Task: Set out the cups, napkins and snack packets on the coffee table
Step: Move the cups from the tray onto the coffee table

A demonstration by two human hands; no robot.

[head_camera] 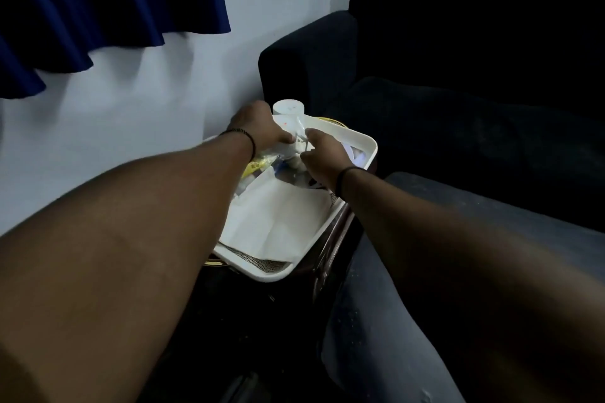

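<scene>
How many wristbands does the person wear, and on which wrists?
2. One dark wristband is on the left wrist, behind the left hand. The other wristband is on the right wrist, behind the right hand.

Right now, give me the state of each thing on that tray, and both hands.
White cups: stacked upside down, standing at the tray's far end.
Left hand: gripping the cup stack.
Right hand: fingers at the stack's lower part; grip unclear.
Napkins: lying flat in the tray.
Yellow snack packet: partly hidden under the left wrist.
White tray: loaded.

Both hands, left (258, 124) and right (322, 154), reach forward, fingers curled.
</scene>
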